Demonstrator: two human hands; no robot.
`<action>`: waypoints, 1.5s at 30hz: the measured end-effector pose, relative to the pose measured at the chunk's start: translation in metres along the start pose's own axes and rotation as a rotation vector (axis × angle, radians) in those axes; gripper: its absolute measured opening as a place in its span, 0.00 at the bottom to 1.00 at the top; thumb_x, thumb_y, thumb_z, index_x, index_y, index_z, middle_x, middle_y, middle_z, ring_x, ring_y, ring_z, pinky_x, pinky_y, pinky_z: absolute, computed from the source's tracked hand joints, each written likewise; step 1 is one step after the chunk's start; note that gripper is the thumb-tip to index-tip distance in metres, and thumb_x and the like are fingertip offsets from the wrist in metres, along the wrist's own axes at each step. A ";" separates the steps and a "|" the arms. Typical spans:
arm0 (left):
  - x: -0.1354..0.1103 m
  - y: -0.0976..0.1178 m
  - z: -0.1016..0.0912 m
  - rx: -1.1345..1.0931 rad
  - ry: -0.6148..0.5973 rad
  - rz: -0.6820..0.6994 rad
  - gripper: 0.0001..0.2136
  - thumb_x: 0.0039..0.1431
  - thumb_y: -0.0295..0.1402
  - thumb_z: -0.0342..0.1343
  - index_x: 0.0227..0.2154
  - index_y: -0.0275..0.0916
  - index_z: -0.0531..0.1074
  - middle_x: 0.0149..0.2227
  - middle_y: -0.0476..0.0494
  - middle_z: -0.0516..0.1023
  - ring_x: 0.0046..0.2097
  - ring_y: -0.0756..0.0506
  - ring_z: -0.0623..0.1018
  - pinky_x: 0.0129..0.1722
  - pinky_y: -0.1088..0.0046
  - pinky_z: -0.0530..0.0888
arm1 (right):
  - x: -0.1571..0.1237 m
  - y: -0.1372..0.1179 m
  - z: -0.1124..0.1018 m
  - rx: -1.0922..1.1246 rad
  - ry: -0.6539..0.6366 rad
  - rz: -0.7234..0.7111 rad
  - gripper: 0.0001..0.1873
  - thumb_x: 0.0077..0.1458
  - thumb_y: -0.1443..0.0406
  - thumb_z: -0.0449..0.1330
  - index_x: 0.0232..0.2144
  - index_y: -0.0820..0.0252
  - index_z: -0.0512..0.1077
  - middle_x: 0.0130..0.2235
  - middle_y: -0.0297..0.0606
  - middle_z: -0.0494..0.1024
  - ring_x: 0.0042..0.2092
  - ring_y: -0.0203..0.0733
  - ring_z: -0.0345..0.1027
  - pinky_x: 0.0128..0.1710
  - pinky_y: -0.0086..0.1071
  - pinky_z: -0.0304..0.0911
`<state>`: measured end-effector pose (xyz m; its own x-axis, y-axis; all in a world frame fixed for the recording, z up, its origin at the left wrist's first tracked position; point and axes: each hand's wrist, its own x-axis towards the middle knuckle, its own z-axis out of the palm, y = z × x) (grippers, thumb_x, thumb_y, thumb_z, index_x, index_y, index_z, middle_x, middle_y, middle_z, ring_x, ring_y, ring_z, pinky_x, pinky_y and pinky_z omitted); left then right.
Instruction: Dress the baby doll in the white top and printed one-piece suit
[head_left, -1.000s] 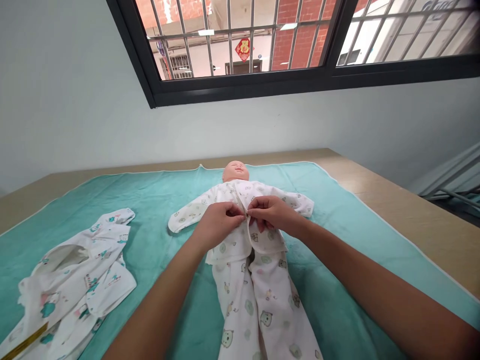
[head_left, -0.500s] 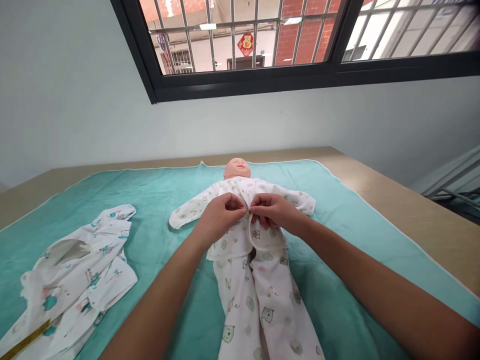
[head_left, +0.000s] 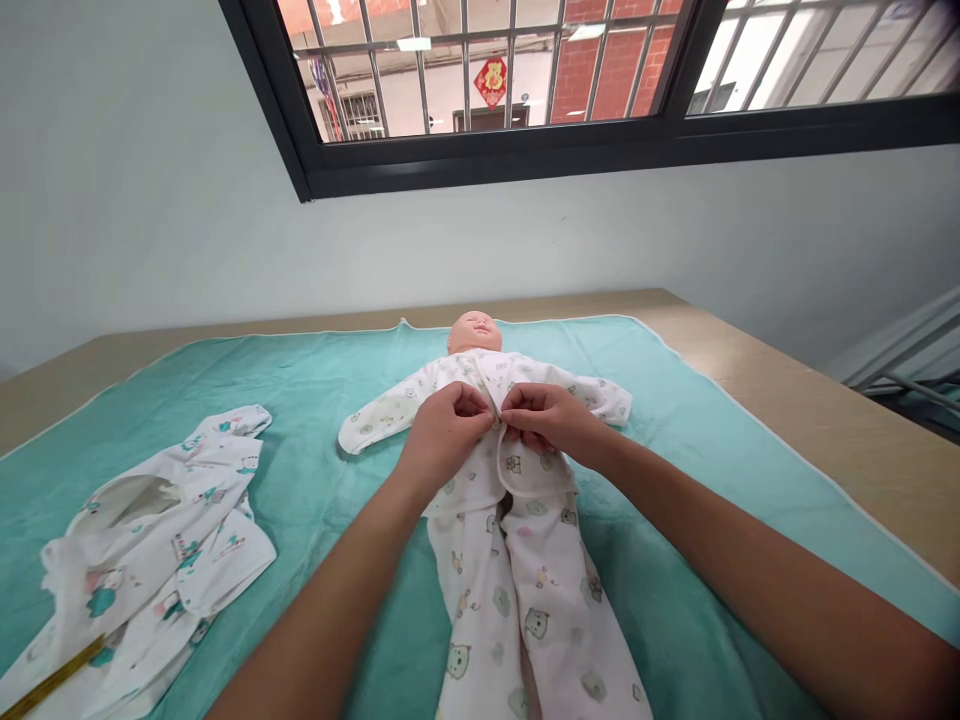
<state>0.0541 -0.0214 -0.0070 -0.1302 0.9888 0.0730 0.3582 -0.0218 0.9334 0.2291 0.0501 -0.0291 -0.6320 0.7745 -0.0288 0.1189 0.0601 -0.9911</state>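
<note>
A baby doll [head_left: 475, 332] lies on its back, its head toward the wall. It wears a white baby jacket [head_left: 536, 472] with small animal prints and matching trousers [head_left: 491, 600]. At the middle of the chest, my left hand [head_left: 450, 425] pinches one front edge of the jacket. My right hand [head_left: 551, 420] pinches the other front edge, its fingertips almost meeting those of the left. Whatever small fastening lies between the fingertips is too hidden to make out. Below my hands the jacket fronts part slightly over the trousers.
A turquoise cloth [head_left: 300, 400] covers much of the wooden table [head_left: 825, 425]. To the left lies a crumpled white printed baby garment [head_left: 165, 540], with a yellowish strip [head_left: 52, 678] across its lower part. Behind the table stand a wall and a barred window [head_left: 480, 170].
Both hands keep their pinch at the jacket front, with the left shifted very slightly. The view has tilted a little; the doll and the other garment stay put.
</note>
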 end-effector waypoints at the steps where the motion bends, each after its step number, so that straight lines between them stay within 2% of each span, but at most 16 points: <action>1: 0.000 0.000 -0.001 0.022 -0.004 0.013 0.05 0.49 0.33 0.59 0.28 0.39 0.70 0.29 0.50 0.76 0.32 0.49 0.74 0.28 0.76 0.67 | 0.000 0.000 0.000 0.008 0.000 -0.001 0.11 0.50 0.59 0.64 0.28 0.60 0.70 0.23 0.31 0.74 0.19 0.27 0.58 0.16 0.22 0.51; 5: -0.001 0.003 -0.004 0.102 -0.067 0.069 0.05 0.49 0.33 0.59 0.30 0.40 0.71 0.31 0.50 0.77 0.34 0.48 0.75 0.31 0.75 0.69 | 0.001 0.002 0.000 0.020 0.006 0.000 0.11 0.50 0.59 0.65 0.28 0.60 0.70 0.22 0.30 0.72 0.19 0.28 0.58 0.16 0.23 0.52; 9: -0.004 0.004 0.000 0.135 -0.060 0.118 0.03 0.51 0.33 0.57 0.29 0.41 0.71 0.30 0.51 0.77 0.34 0.48 0.75 0.32 0.74 0.69 | 0.002 0.003 -0.002 0.025 -0.005 -0.008 0.12 0.50 0.58 0.65 0.28 0.60 0.70 0.21 0.30 0.72 0.19 0.28 0.58 0.16 0.23 0.52; 18: -0.003 0.003 0.003 -0.113 0.013 -0.102 0.10 0.48 0.35 0.63 0.32 0.40 0.70 0.32 0.48 0.77 0.34 0.48 0.75 0.31 0.74 0.68 | 0.001 0.006 -0.001 0.087 0.017 -0.055 0.15 0.49 0.55 0.67 0.29 0.59 0.70 0.20 0.27 0.69 0.18 0.28 0.57 0.16 0.24 0.50; 23: -0.004 0.006 0.002 -0.284 0.009 -0.171 0.13 0.46 0.34 0.65 0.33 0.39 0.68 0.30 0.50 0.74 0.29 0.52 0.71 0.28 0.76 0.67 | 0.001 0.006 -0.002 0.041 0.009 -0.065 0.15 0.50 0.55 0.66 0.29 0.59 0.70 0.17 0.26 0.65 0.17 0.29 0.55 0.15 0.24 0.46; 35: -0.005 0.007 0.003 -0.280 0.013 -0.160 0.12 0.45 0.33 0.65 0.31 0.39 0.68 0.29 0.51 0.73 0.28 0.52 0.71 0.29 0.76 0.66 | 0.001 0.008 -0.005 0.062 -0.026 -0.066 0.15 0.52 0.54 0.65 0.32 0.59 0.69 0.17 0.27 0.68 0.18 0.30 0.59 0.16 0.23 0.50; 40: -0.004 0.005 0.004 -0.291 0.012 -0.160 0.12 0.45 0.33 0.65 0.32 0.39 0.69 0.30 0.50 0.75 0.30 0.51 0.72 0.30 0.75 0.67 | 0.001 0.005 -0.004 0.098 -0.062 -0.101 0.12 0.54 0.57 0.62 0.34 0.60 0.70 0.30 0.34 0.77 0.20 0.28 0.63 0.15 0.23 0.51; 45: -0.004 0.004 0.004 -0.287 0.017 -0.162 0.12 0.45 0.33 0.65 0.31 0.39 0.69 0.30 0.50 0.75 0.29 0.51 0.72 0.31 0.75 0.68 | -0.002 0.001 0.001 0.009 -0.039 -0.113 0.16 0.50 0.56 0.66 0.36 0.58 0.69 0.26 0.28 0.71 0.20 0.28 0.61 0.16 0.23 0.53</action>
<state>0.0597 -0.0249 -0.0045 -0.1809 0.9802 -0.0805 0.0572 0.0922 0.9941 0.2297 0.0485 -0.0306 -0.6705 0.7377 0.0787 0.0381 0.1401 -0.9894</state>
